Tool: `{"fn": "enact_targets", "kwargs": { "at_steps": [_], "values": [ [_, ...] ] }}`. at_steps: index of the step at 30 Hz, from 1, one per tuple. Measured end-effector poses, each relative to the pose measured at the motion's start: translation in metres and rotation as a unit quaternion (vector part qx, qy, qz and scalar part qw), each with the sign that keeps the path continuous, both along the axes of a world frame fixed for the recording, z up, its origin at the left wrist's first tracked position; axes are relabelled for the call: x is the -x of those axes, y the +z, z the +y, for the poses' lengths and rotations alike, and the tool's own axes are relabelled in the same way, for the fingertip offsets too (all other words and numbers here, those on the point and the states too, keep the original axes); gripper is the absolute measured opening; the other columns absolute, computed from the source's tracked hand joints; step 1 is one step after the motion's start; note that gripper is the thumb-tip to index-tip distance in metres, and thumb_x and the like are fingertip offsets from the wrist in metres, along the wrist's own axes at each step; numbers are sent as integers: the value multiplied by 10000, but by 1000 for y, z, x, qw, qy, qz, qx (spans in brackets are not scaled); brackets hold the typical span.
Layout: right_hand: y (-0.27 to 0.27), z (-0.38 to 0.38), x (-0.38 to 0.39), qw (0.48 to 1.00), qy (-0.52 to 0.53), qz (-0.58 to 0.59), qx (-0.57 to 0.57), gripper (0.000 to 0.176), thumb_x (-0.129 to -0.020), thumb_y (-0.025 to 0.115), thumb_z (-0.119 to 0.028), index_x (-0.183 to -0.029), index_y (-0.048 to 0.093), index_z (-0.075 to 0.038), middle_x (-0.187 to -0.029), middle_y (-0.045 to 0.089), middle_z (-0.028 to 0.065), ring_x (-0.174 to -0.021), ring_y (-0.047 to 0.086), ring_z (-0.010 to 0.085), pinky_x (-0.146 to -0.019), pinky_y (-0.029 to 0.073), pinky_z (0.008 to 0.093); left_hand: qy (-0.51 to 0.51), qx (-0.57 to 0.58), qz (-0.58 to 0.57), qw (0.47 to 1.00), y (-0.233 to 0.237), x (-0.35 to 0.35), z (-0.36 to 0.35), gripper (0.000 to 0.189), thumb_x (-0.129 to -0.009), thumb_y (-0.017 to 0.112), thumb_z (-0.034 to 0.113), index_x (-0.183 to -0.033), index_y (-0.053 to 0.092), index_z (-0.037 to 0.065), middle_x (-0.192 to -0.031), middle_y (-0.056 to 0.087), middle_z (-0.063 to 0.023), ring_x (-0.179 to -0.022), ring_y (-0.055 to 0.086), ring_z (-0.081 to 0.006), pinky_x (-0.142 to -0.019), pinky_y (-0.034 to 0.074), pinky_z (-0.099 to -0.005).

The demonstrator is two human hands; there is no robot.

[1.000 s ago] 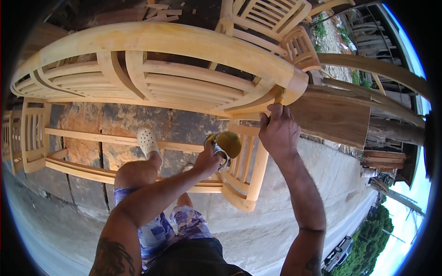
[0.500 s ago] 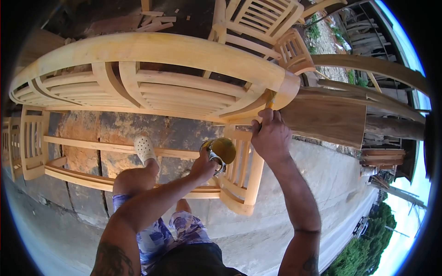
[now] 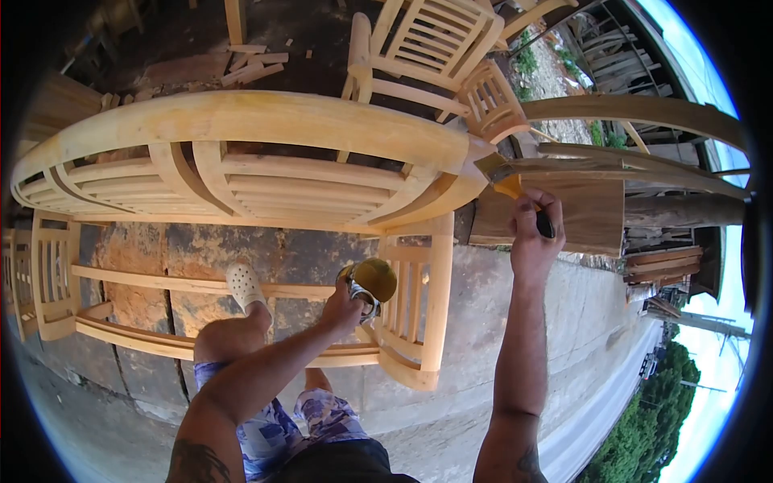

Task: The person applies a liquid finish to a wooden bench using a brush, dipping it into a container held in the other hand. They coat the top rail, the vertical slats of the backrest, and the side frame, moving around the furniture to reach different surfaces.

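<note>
A long pale wooden bench [image 3: 266, 117] with a curved, slatted back stretches across the view. My right hand [image 3: 535, 233] is closed around the yellow handle of a paintbrush [image 3: 506, 179]. Its bristles are at the right end of the bench's top rail, seemingly touching it. Lower down, my left hand [image 3: 345, 304] grips a metal can [image 3: 374, 286] with yellowish-brown liquid inside, tilted toward me. The can hangs in front of the bench's slatted right armrest [image 3: 411, 278].
Wooden chairs [image 3: 439, 36] stand behind the bench, and wood offcuts [image 3: 256, 64] lie on the ground. A broad brown board [image 3: 564, 208] and curved timbers [image 3: 636, 117] lie to the right. My foot in a perforated clog [image 3: 244, 287] is beside the bench's lower rails [image 3: 193, 283].
My right hand has moved right with the paintbrush, from the inner side of the bench back to the outer end of the top rail. The can has shifted slightly left and down.
</note>
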State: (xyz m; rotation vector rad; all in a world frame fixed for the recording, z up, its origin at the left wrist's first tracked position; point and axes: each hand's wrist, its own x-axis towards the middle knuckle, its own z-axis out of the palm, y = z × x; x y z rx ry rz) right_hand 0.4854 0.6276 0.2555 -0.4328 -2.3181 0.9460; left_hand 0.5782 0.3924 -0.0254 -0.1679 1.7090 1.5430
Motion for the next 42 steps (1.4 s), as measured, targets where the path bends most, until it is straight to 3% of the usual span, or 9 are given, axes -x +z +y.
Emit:
{"fn": "enact_targets", "kwargs": {
  "at_steps": [2,5,9,14,18,23,27,35,42],
  "values": [
    [2,21,21,988,-24,39,149,107,-960,646,-107,-970,618,-4,-763,682,79,-655,658,133,-566,504,277,-12,13,13,1000,0,0,1,874,-812,645,141,-1547,177,75,-1243,638,-325,-1130,648,-484,-960,536,-516],
    [-17,42,39,973,-21,16,229,136,-995,618,-128,-1002,604,7,-757,677,84,-605,636,132,-540,498,261,-26,9,-14,1000,-4,0,2,861,-824,629,140,-1547,166,70,-1243,637,-327,-1129,648,-484,-961,537,-518],
    [-32,46,7,976,-53,6,210,141,-982,623,-132,-943,591,0,-750,685,114,-553,620,161,-513,506,284,-36,18,-9,999,5,3,1,834,-839,602,136,-1547,167,68,-1251,631,-329,-1127,650,-484,-963,537,-520],
    [-18,44,1,971,-69,78,216,170,-989,639,-176,-976,578,-18,-783,691,115,-634,656,164,-575,522,279,-1,-5,-1,1000,9,3,-1,831,-829,589,127,-1551,182,85,-1262,629,-322,-1131,650,-477,-963,538,-511],
    [-41,44,16,970,-21,25,240,176,-991,646,-194,-994,587,-27,-792,685,93,-627,641,160,-588,506,282,6,-19,-66,998,3,1,-1,855,-810,586,22,-1581,232,118,-1372,544,-224,-1153,646,-340,-828,645,-410],
    [-57,29,-59,946,-45,70,314,161,-990,625,-148,-1091,575,-34,-828,648,85,-661,610,157,-598,505,292,-8,2,-66,998,18,4,-5,855,-820,588,38,-1585,215,120,-1368,558,-240,-1136,664,-351,-832,647,-419],
    [-64,-5,-95,953,30,-86,290,282,-1012,642,-154,-1249,559,-25,-938,657,94,-762,681,161,-657,579,296,-20,24,-57,998,19,3,-8,859,-818,600,52,-1584,215,104,-1321,601,-254,-1134,672,-344,-848,626,-422],
    [-107,-28,-112,945,116,-201,232,177,-988,683,-136,-1125,656,-26,-954,645,47,-743,655,123,-657,555,275,-36,37,-47,998,12,-7,-9,852,-797,634,54,-1563,262,44,-1251,639,-247,-1076,688,-311,-890,568,-385],
    [-144,-17,-136,913,-21,-99,394,242,-987,611,-105,-1206,631,-5,-907,661,53,-725,630,126,-704,542,289,-25,-29,-76,996,10,-15,-24,808,-809,588,-5,-1555,285,56,-1208,637,-184,-1059,683,-264,-862,579,-360]
  ]
}}
